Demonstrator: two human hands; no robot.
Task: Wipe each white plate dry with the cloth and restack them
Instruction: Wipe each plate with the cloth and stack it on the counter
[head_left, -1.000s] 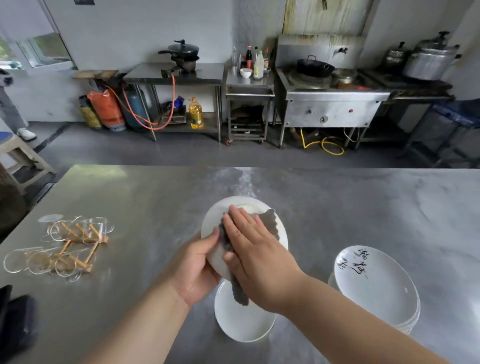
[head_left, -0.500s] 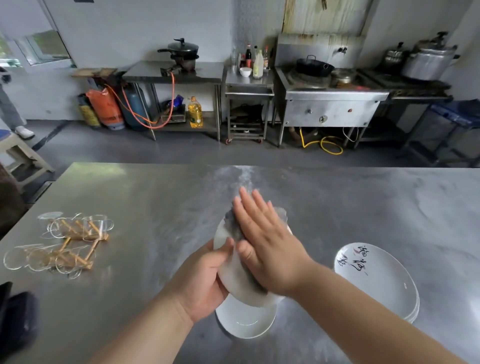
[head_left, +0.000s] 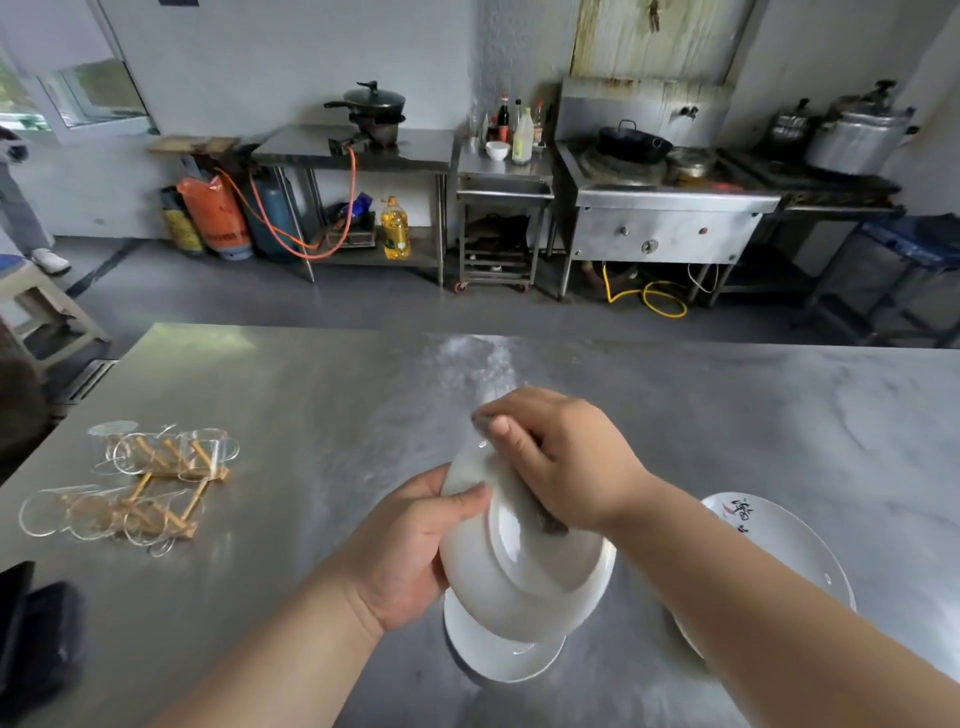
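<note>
white plate (head_left: 519, 571) is up off the steel table (head_left: 311, 405), tilted on edge in front of us, its underside and foot ring turned toward us. our left hand (head_left: 410, 551) grips it at the left rim, with the thumb laid across the back near the edge and the other fingers hidden behind it. our right hand (head_left: 566, 457) sits at the plate's upper edge, fingers curled and bunched round the grey cloth (head_left: 545, 522). a dark strip of the cloth shows under the palm against the plate's back, and another bit pokes out by the thumb at the top rim. how far the cloth wraps onto the far face we cannot tell.

directly beneath the held plate, a second white plate (head_left: 493, 657) lies flat on the table, partly hidden from us. to the right, behind our right forearm, a stack of white plates (head_left: 779, 535) sits on the table, with black brush lettering on the top one. it stands apart from the second white plate. well to the left, clear glass cups (head_left: 156, 467) lie on wooden racks. a dark object (head_left: 36, 629) sits at the near left corner, too blurred to name.
</note>
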